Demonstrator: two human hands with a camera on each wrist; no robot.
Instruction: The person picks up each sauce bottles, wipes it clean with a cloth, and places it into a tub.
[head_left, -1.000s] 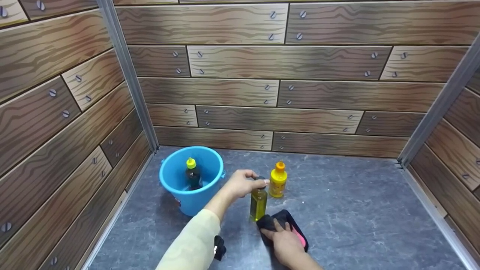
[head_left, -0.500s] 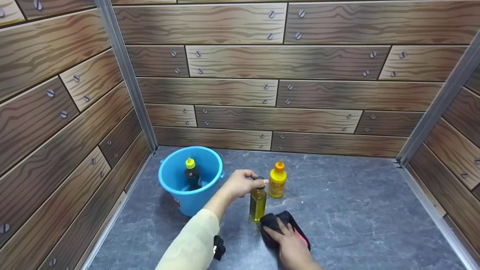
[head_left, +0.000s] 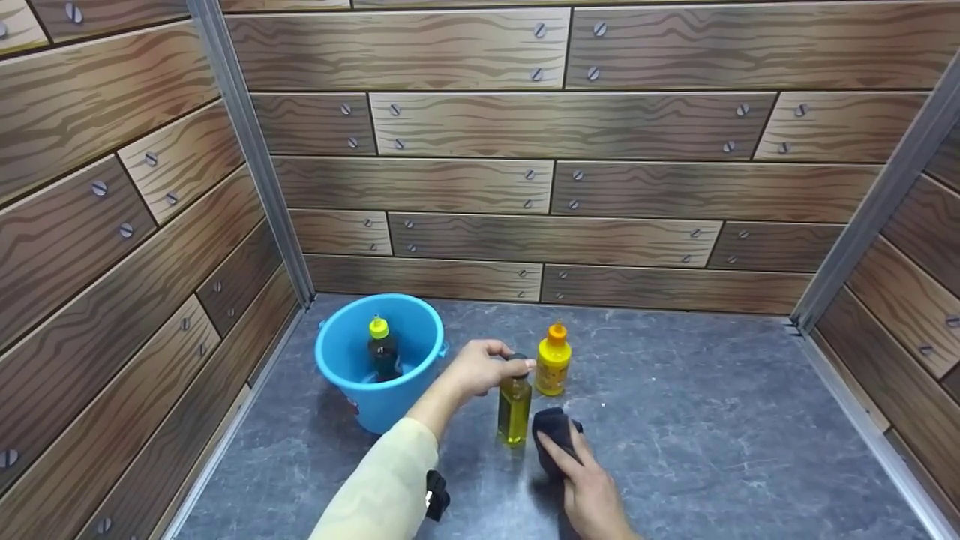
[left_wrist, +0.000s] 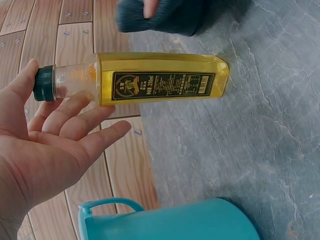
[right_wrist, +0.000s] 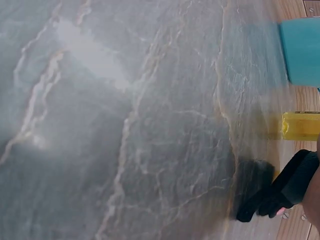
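A slim bottle of yellow oil [head_left: 514,409] with a dark cap stands on the grey table. My left hand [head_left: 491,366] holds it at the top. In the left wrist view the thumb touches the cap and the fingers [left_wrist: 80,117] lie against the neck of the oil bottle [left_wrist: 160,80]. Just right of the bottle's base, my right hand [head_left: 581,472] grips a bunched dark cloth [head_left: 553,427]. The right wrist view shows the cloth [right_wrist: 290,187] with a bit of pink at its lower edge, beside the oil bottle [right_wrist: 300,125].
A blue bucket [head_left: 352,394] stands at the left with a dark bottle with a yellow cap [head_left: 383,351] inside. A yellow squeeze bottle [head_left: 553,365] stands just behind the oil bottle. Wood-pattern walls close in the table on three sides. A small black object [head_left: 437,495] lies near my left sleeve.
My right hand has slid the cloth forward towards the oil bottle and bunched it up; its pink part no longer shows in the head view. The left hand has stayed on the bottle.
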